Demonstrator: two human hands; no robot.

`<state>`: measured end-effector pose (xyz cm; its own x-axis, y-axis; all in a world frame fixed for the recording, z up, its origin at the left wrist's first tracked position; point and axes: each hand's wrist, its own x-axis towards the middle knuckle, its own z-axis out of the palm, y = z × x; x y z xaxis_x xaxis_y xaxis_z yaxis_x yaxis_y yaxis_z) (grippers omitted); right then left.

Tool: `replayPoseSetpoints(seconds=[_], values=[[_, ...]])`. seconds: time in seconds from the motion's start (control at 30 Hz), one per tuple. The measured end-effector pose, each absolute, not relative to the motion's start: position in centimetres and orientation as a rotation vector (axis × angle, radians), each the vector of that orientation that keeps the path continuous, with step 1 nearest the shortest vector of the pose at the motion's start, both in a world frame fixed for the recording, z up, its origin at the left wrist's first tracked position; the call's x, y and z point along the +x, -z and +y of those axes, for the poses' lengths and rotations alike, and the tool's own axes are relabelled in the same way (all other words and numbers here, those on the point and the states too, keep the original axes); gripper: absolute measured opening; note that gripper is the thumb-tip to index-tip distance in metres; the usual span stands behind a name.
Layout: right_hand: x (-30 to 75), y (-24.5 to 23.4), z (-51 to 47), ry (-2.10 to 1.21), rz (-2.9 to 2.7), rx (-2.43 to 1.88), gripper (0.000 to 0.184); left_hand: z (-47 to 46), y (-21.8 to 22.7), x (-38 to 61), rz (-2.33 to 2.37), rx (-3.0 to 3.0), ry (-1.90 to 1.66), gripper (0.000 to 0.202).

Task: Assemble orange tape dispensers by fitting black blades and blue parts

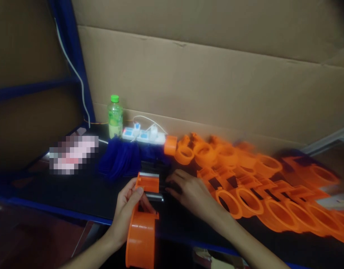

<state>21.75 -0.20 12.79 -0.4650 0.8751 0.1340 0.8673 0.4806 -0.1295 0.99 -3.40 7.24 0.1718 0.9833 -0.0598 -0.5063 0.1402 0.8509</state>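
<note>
My left hand [126, 211] is closed round an orange tape dispenser [141, 239], held upright over the table's front. Near its top runs a toothed metal blade [149, 174], with a shiny dark roller [153, 197] lower down. The dispenser's wide ring hangs beneath my fingers. To the right, my right hand [193, 192] reaches low over the dark tabletop, its thumb and forefinger apart beside some small dark pieces. Those pieces are too dim and blurred to name. Several more orange tape dispensers [249, 201] lie in rows just right of that hand.
Behind my hands lies a stack of blue flat pieces [120, 157]. A green-capped bottle [115, 117] and a white power strip [144, 135] with plugs stand at the back. Cardboard [205, 82] walls the far side. A pixelated patch covers something at left.
</note>
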Motion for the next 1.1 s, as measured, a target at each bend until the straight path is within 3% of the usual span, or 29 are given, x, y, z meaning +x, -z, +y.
replayPoseSetpoints(seconds=[0.7, 1.1], values=[[22.1, -12.9, -0.2, -0.005, -2.487, -1.458, 0.014, -3.2, -7.2, 1.0, 0.760, 0.818, -1.233, 0.039], [24.1, -16.6, -1.2, 0.010, -2.263, -1.512, 0.019, -3.2, -6.9, 1.1, 0.741, 0.833, -1.241, 0.034]])
